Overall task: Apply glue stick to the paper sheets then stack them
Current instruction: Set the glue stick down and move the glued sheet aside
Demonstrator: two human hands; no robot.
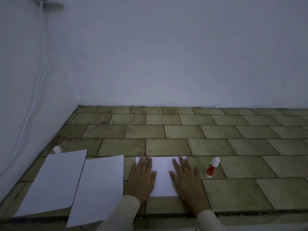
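Glue stick [212, 167] lying tilted, tip up-right; both hands' fingers [145, 161] flat, holding nothing, pressing sheet [164, 177]

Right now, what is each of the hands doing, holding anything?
Left hand: open, flat on the paper sheet, holding nothing.
Right hand: open, flat on the same sheet, holding nothing.

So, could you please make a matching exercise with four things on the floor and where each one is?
Things:
1. glue stick
2. white cap
3. left hand
4. far-left sheet

Places:
A. beside the wall, behind the far-left sheet
B. flat on the small sheet
C. right of the right hand
D. left of the middle sheet

Pairs: 1-C, 2-A, 3-B, 4-D
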